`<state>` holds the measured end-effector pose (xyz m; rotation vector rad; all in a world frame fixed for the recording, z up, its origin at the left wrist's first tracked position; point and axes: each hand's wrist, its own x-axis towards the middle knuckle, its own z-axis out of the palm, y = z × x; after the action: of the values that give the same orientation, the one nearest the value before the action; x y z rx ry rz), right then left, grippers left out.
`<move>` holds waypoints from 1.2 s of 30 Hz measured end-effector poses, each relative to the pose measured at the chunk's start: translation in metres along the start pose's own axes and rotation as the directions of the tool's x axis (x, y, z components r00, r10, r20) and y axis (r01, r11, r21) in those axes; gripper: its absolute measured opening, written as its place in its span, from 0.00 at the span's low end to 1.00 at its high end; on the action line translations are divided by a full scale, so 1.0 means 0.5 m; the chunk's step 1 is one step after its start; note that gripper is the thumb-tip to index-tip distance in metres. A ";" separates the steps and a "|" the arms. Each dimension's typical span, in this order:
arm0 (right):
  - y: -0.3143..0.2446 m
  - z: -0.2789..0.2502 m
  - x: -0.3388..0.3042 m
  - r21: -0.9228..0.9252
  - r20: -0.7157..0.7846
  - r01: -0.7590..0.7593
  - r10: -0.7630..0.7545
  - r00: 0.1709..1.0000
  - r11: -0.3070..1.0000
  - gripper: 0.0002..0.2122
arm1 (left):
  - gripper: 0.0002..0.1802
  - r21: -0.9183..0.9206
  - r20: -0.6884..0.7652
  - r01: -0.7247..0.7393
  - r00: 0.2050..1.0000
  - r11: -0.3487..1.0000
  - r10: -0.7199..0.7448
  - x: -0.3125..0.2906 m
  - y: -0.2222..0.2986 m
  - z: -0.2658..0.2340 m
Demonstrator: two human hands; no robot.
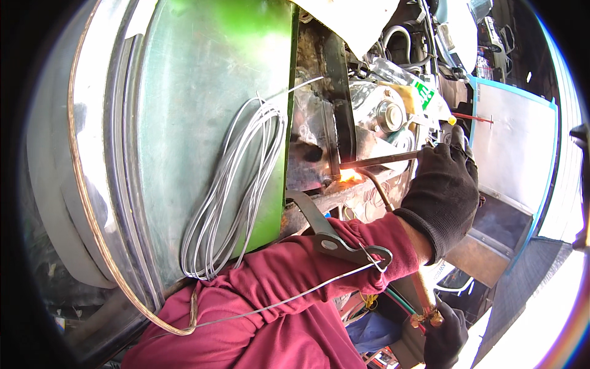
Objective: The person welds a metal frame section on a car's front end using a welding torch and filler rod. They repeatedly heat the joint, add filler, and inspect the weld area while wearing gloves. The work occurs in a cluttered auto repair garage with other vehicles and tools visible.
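Note:
My left hand (442,190), in a black knit glove under a maroon sleeve, is closed around a flat metal bar (384,160). The bar's far end touches the edge of a rusty vehicle body part (312,144). Right there burns a bright orange flame (350,176), beside the bent tip of a brass gas torch (376,187). Lower right, my gloved right hand (445,338) grips the torch by its valve end; my left forearm hides part of the torch. A dark metal bracket (329,240) with a thin wire through its end lies against my left sleeve.
A coil of silver wire (236,190) rests on the green body panel (184,111). Red and green hoses (401,302) run near the torch. Beyond my left hand are engine parts (388,114), a plastic bottle with a green label (424,92), and a blue-edged metal box (513,144).

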<state>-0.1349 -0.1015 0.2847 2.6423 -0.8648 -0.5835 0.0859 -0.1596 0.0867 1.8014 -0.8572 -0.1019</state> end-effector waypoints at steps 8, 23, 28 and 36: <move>-0.051 -0.043 0.029 0.030 0.095 -0.079 0.076 0.993 0.996 0.17 | 0.41 -0.105 0.107 0.014 0.994 0.994 -0.003 -0.008 -0.013 0.004; -0.091 -0.081 0.057 -0.075 0.112 0.061 -0.053 0.992 0.995 0.21 | 0.41 -0.199 -0.054 0.011 0.998 0.980 -0.023 -0.019 -0.016 0.036; -0.094 -0.089 0.061 -0.075 0.121 0.079 -0.070 0.990 0.994 0.21 | 0.40 -0.183 -0.061 0.002 0.998 0.983 -0.013 -0.018 -0.018 0.035; -0.098 -0.084 0.064 -0.088 0.138 0.058 -0.045 0.989 0.994 0.21 | 0.40 -0.230 -0.061 -0.003 0.998 0.973 -0.011 -0.022 -0.018 0.040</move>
<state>-0.0675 -0.0768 0.2925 2.5727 -0.7888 -0.8051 0.0731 -0.1675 0.0674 1.5813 -0.7651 -0.1420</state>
